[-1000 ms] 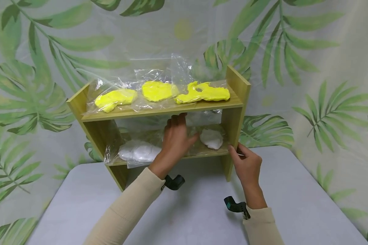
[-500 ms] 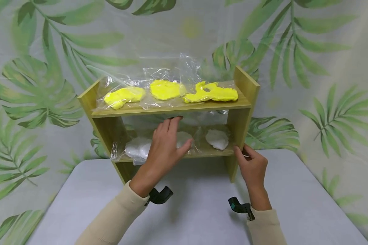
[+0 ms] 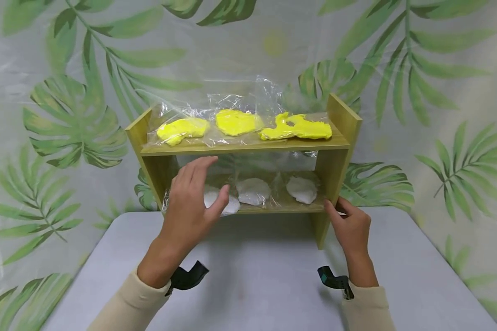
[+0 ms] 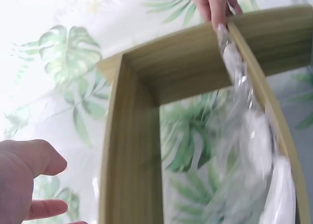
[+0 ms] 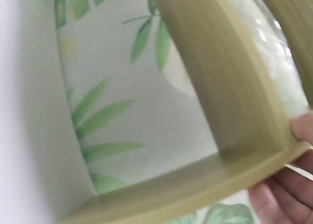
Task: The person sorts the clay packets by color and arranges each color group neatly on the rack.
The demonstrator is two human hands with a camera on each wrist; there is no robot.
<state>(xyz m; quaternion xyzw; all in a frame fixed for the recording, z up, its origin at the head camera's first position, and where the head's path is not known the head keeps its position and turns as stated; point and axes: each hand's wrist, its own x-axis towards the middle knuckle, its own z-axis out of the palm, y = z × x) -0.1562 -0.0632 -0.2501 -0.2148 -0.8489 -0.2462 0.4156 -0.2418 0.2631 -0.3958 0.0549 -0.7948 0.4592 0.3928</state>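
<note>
A small wooden shelf with two tiers stands on the table. My right hand grips its right side panel at the lower tier, thumb at the front edge and fingers round the outside; the right wrist view shows these fingers behind the panel. My left hand is held in front of the lower tier's left part, fingers extended, thumb apart, nothing in it. Behind it, white lumps in clear plastic bags lie on the lower tier: one partly hidden, one in the middle, one at the right.
Yellow lumps in clear bags lie along the top tier, at left, middle and right. The table has a pale cover. A leaf-patterned curtain hangs close behind.
My left hand has moved left and down from the middle of the lower tier, bringing the middle white lump into sight. My right hand keeps its grip. The head view has shifted slightly.
</note>
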